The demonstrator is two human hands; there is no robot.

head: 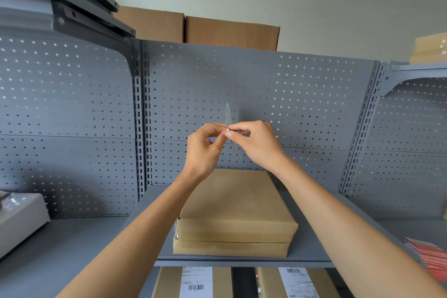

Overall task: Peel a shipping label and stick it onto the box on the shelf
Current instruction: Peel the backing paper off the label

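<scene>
A flat brown cardboard box (235, 210) lies on the grey shelf (312, 244) in front of me, its top bare. Above it, my left hand (205, 150) and my right hand (256, 145) meet at the fingertips and pinch a thin shipping label (228, 113), seen almost edge-on, with one pale end pointing up and a strip trailing down behind my right hand. Both hands are raised well above the box, in front of the perforated back panel (278, 94).
Two boxes with white barcode labels (196, 282) sit on the shelf below. A white box (19, 218) stands on the left shelf; red-and-white packets (433, 259) lie at the right. Large cartons (212, 29) rest on top of the shelving.
</scene>
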